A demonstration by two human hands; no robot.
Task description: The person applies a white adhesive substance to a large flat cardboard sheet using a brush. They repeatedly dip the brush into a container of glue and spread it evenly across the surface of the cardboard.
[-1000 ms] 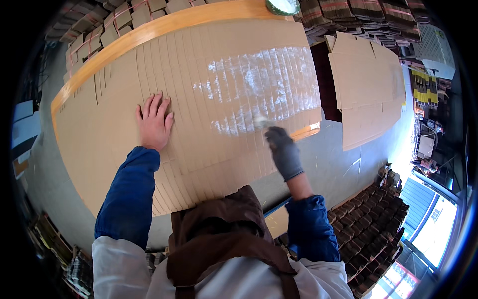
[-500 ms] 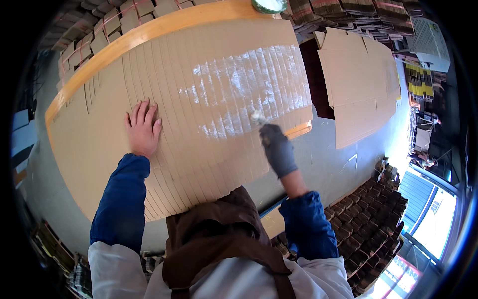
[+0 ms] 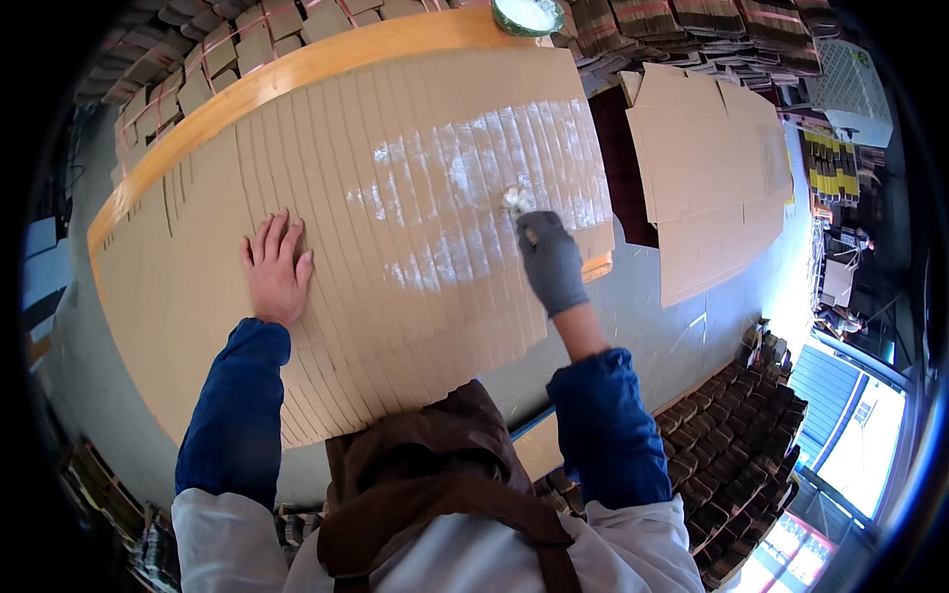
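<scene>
Overlapping brown cardboard sheets (image 3: 198,306) lie fanned out on a wooden table (image 3: 297,71), their edges making a row of narrow strips. Wet white paste (image 3: 465,173) streaks the strips on the right half. My bare left hand (image 3: 277,272) rests flat on the cardboard left of the strips, fingers stretched out. In a grey glove, my right hand (image 3: 550,262) is closed round the handle of a brush, whose white bristles (image 3: 515,201) touch the pasted strips. Most of the handle is hidden in the glove.
A green bowl of white paste (image 3: 529,15) stands at the table's far edge. Right of the table, flat cardboard pieces (image 3: 712,188) lie on a dark stack. Bundled cardboard (image 3: 252,44) lines the far side, and more stacks (image 3: 722,445) stand on the floor at lower right.
My right hand has moved the brush farther away across the pasted strips. My left hand stays flat on the cardboard. The whole view has shifted slightly.
</scene>
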